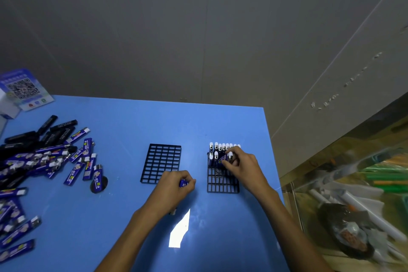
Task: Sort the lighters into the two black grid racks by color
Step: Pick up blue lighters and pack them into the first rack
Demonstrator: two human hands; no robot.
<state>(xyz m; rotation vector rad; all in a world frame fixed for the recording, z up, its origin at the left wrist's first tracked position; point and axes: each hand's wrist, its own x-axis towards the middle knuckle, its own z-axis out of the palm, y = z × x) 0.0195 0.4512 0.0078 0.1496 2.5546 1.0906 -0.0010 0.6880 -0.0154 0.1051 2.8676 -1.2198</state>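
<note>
Head view, blue lighter [223,158] seemingly pinched, right hand [241,162]

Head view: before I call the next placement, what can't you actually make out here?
- Lighter in the left hand: fingers cover all but a blue end.
- Right rack: the right hand hides the cells under it, and whether its lighter is seated.
- Loose pile: cut off by the left edge, so no count.
- Lighter labels: too small to read.
</note>
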